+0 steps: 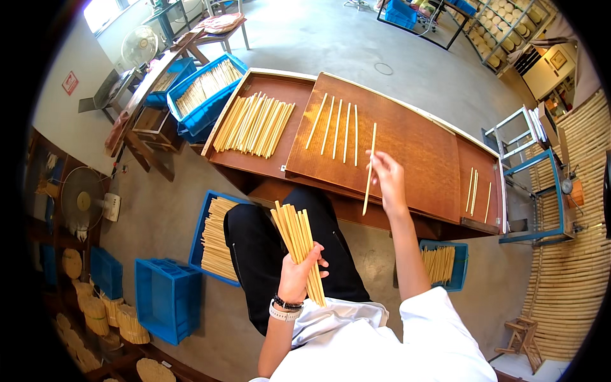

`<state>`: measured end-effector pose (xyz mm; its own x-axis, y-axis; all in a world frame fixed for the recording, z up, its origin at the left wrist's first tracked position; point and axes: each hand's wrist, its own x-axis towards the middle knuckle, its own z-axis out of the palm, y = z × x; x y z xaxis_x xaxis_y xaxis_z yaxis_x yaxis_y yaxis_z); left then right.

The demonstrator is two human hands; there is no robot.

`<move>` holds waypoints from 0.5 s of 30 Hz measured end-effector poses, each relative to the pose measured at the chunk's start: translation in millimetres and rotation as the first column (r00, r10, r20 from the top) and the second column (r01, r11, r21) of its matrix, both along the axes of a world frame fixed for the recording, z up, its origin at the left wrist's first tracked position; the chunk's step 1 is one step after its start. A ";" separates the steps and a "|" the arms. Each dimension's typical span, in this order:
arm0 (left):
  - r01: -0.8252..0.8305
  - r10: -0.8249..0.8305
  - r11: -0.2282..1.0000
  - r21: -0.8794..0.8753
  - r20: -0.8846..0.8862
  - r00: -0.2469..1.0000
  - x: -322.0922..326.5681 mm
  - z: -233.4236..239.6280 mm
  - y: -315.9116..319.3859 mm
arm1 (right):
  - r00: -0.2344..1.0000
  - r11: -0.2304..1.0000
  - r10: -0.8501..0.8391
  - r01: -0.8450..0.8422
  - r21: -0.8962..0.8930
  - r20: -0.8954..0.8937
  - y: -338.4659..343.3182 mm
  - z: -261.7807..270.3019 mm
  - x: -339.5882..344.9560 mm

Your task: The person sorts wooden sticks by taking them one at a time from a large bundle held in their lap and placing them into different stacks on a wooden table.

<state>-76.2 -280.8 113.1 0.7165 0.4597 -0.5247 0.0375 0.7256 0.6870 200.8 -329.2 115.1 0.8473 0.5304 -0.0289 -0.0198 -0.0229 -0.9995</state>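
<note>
My left hand (300, 274) grips a bundle of thin pale wooden or bamboo sticks (293, 224) above my lap. Between the fingertips of my right hand (389, 176) is one single stick (370, 167), held over the front part of a brown wooden board (415, 153). Several sticks (337, 126) lie side by side on the board, spaced apart, left of my right hand. A thick pile of sticks (255, 124) rests in the table's left recess. A few more sticks (472, 191) lie in the right recess.
Blue crates of sticks stand at the table's far left (191, 112), by my left leg (207, 200) and under its right end (460, 267). Another blue crate (167, 305) sits on the floor at left. A floor fan (83, 200) and a blue metal stand (553, 234) flank the area.
</note>
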 end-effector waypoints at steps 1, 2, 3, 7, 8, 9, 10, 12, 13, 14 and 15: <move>0.014 -0.014 1.000 0.003 0.008 1.000 2.3 0.2 -0.1 | 0.999 0.999 -0.037 0.038 -0.020 0.031 5.6 -20.9 28.5; 0.023 -0.023 1.000 0.007 0.015 1.000 3.7 0.7 1.3 | 0.996 0.995 -0.073 0.076 -0.063 0.045 14.2 -32.7 49.0; 0.022 -0.022 1.000 0.013 0.014 1.000 4.7 2.9 2.5 | 0.992 0.991 -0.070 0.081 -0.106 0.103 22.6 -46.7 68.7; 0.015 -0.016 1.000 0.023 0.020 1.000 7.4 6.4 6.4 | 0.952 0.934 -0.073 0.170 -0.315 0.298 47.2 -79.0 117.4; 0.014 -0.014 1.000 0.023 0.024 1.000 8.4 6.3 7.7 | 0.937 0.905 -0.077 0.209 -0.371 0.340 51.2 -82.5 124.4; -0.001 0.000 1.000 0.025 0.018 1.000 7.0 6.7 9.2 | 0.918 0.895 -0.089 0.244 -0.374 0.386 57.8 -83.5 123.6; -0.014 0.013 1.000 0.027 0.013 1.000 6.1 7.7 10.4 | 0.896 0.883 -0.101 0.281 -0.375 0.433 63.6 -84.3 122.8; -0.030 0.030 0.999 0.028 0.007 1.000 5.6 8.7 12.5 | 0.872 0.866 -0.127 0.330 -0.376 0.473 73.0 -86.4 123.9; -0.034 0.034 0.999 0.027 0.006 0.999 6.0 8.9 13.3 | 0.872 0.860 -0.142 0.343 -0.378 0.468 76.9 -87.8 125.7; -0.037 0.037 0.999 0.026 0.005 0.999 6.3 9.2 13.7 | 0.872 0.854 -0.158 0.356 -0.380 0.463 79.5 -89.3 127.1; -0.038 0.039 0.999 0.024 -0.002 0.999 6.7 8.5 14.0 | 0.870 0.848 -0.160 0.363 -0.386 0.467 81.4 -88.6 126.5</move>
